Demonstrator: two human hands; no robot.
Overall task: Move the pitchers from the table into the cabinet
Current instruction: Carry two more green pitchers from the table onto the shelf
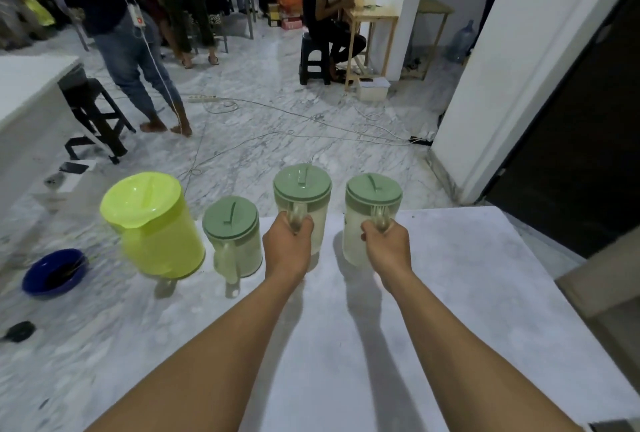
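Note:
Several pitchers stand in a row along the far edge of a white table (467, 286). At the left is a lime-green pitcher (156, 227) with a matching lid. Beside it sits a short clear pitcher (235, 237) with a sage-green lid, its handle toward me. My left hand (287, 244) is closed around the handle of a taller green-lidded pitcher (303, 189). My right hand (388, 248) grips the handle of another green-lidded pitcher (370, 199) at the right. Both held pitchers are upright; shadows fall under them on the table.
A dark doorway (571, 154) and a white wall edge are at the right. A blue bowl (53, 276) lies on the marble floor at the left, near a black stool (93, 116). Cables cross the floor. People stand and sit further back.

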